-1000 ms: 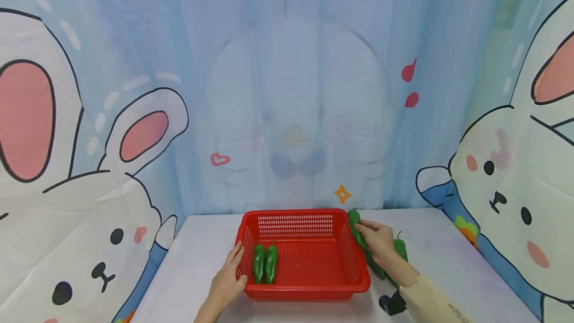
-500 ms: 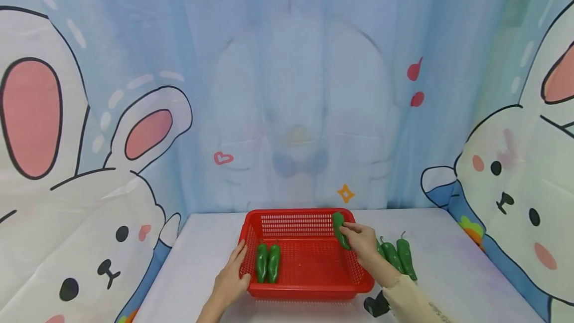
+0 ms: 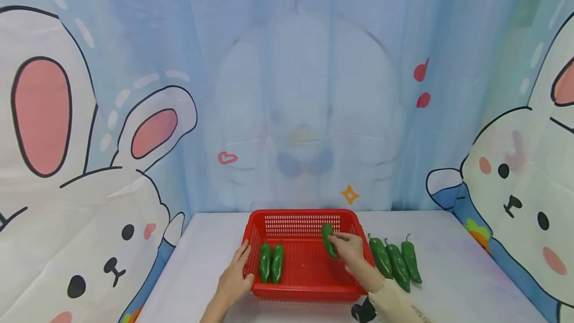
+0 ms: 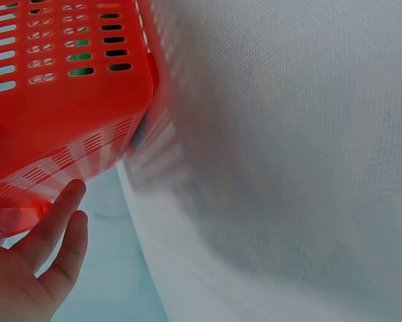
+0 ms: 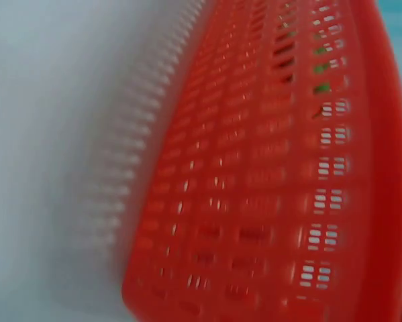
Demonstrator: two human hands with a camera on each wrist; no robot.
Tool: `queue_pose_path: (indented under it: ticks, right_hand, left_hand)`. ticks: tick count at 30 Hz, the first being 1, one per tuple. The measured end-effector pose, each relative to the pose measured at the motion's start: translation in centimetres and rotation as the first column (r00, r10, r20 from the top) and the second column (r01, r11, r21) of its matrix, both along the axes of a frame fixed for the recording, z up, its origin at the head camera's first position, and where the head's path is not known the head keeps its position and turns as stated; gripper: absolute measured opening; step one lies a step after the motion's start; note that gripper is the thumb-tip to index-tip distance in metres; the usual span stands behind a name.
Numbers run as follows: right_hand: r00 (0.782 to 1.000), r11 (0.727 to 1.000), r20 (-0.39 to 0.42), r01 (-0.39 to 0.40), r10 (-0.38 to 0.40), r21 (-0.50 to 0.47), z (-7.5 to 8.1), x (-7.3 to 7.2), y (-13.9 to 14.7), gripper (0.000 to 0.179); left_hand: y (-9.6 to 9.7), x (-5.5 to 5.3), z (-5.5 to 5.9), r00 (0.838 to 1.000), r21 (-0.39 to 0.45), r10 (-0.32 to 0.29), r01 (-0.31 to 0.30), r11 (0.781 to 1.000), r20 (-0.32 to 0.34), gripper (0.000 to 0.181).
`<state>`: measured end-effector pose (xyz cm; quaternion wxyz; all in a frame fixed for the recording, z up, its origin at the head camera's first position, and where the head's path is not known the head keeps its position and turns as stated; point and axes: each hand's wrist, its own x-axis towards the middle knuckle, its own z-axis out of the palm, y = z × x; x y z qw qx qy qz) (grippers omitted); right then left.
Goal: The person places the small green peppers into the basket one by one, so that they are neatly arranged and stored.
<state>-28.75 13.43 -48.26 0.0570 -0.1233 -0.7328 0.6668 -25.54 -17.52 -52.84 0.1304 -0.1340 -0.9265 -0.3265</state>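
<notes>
A red slotted plastic basket [image 3: 305, 215] sits on the white table [image 3: 448, 283]. Two green peppers [image 3: 271, 262] lie side by side at its left end. My right hand [image 3: 347, 248] grips a third green pepper [image 3: 328, 239] above the basket's right half. My left hand [image 3: 237, 277] rests with straight fingers against the basket's left wall; the left wrist view shows those fingers [image 4: 49, 245] beside the red wall [image 4: 60, 100]. The right wrist view is blurred and shows only the basket's slotted wall [image 5: 274, 201].
Three more green peppers [image 3: 396, 262] lie in a row on the table just right of the basket. A small black object [image 3: 362, 311] sits near my right sleeve at the table's front. A cartoon rabbit curtain [image 3: 296, 113] closes in the back and sides.
My right hand has lifted one pepper from the row on the right and carried it leftward over the basket rim. The left hand stays on the basket's left wall.
</notes>
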Motion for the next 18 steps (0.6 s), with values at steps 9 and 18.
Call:
queue_pose_path:
  ticks: [9, 18]
  right_hand:
    - [0.999, 0.998, -0.002, -0.048, 0.047, -0.048, -0.8, -0.4, -2.4, 0.034]
    - [0.997, 0.996, 0.002, -0.081, 0.081, -0.039, -1.4, -0.4, -4.6, 0.033]
  left_hand:
    - [-0.1, -0.1, -0.2, 1.0, 0.009, 0.01, -0.01, 1.0, 0.012, 0.076]
    - [-0.1, -0.3, -0.2, 1.0, 0.006, 0.004, -0.004, 1.0, 0.007, 0.076]
